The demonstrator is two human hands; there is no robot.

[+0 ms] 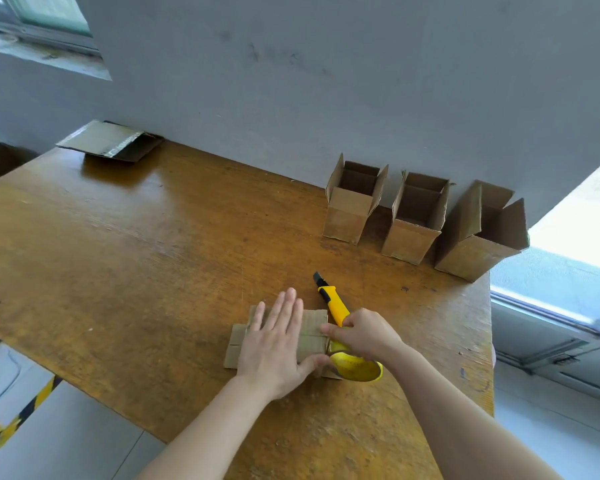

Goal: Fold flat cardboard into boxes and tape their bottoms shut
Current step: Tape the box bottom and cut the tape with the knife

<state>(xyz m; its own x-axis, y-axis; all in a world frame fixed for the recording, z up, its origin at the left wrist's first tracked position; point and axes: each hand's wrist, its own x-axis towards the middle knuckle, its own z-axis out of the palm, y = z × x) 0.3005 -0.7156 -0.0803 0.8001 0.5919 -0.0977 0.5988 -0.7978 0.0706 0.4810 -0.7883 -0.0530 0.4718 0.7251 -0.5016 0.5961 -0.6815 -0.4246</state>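
A: What takes up the most room?

B: A grey wall at 12 o'clock, then the wooden table running below it.

A: And on the table?

B: 3 open cardboard boxes stand upright in a row at 2 o'clock against the wall, flaps up. A stack of flat cardboard lies at 10 o'clock, in the far corner.

A: Where is the piece being worked?

B: The folded cardboard piece lies flat near the table's front edge, at about 5 o'clock. The left hand presses on it, palm down, 4 fingers straight and close together pointing to 12 o'clock, thumb stretched toward 3 o'clock along the piece's near edge.

A: The other hand?

B: The right hand sits at the cardboard's 3 o'clock edge, fingers curled round the top of the yellow tape roll, one fingertip touching that edge. The roll rests just beside the cardboard.

A: Anything smaller?

B: A yellow utility knife lies at the hand's 11 o'clock, its rear end hidden under the fingers.
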